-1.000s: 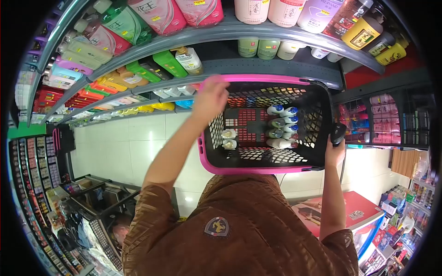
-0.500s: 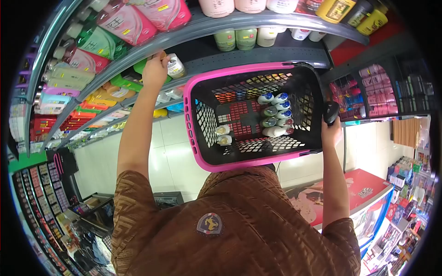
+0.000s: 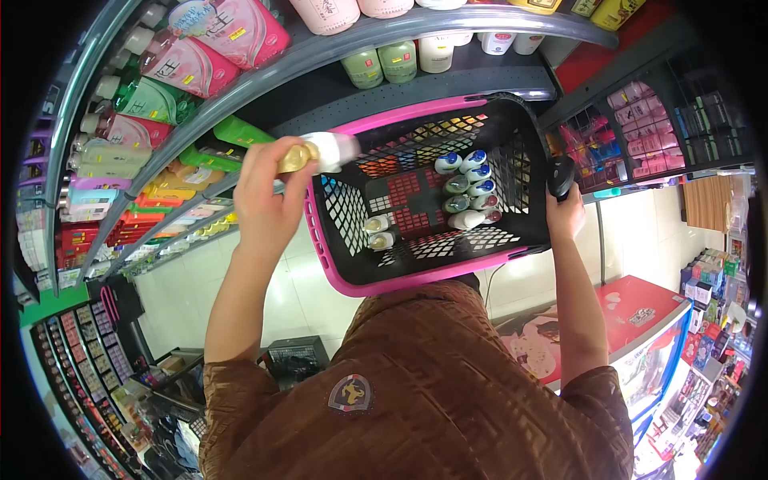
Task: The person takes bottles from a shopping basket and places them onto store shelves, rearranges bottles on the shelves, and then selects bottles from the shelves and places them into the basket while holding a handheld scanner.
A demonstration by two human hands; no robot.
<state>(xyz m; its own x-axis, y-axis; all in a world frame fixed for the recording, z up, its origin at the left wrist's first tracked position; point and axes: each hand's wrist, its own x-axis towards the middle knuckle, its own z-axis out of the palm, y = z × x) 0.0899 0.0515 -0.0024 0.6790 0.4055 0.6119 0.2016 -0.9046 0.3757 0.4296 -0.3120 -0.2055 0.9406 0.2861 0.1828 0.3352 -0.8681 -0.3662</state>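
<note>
My left hand grips a white bottle by its gold cap, tilted on its side and blurred at its far end. It is over the left rim of a black shopping basket with a pink edge. The black handle on the basket's right side is in my right hand, fingers wrapped round it. Several bottles with blue caps and dark caps stand in rows at the right inside. Two bottles with pale gold caps are at the left inside.
Ahead, a curved shelf edge carries pink soap bottles, with green bottles on the level below. More stocked shelves run down the left. A red-topped freezer stands at lower right, on pale floor tiles.
My left hand has drawn the white bottle off the lower shelf, back toward me and over the basket's left rim. The basket and right hand have shifted slightly left in view.
</note>
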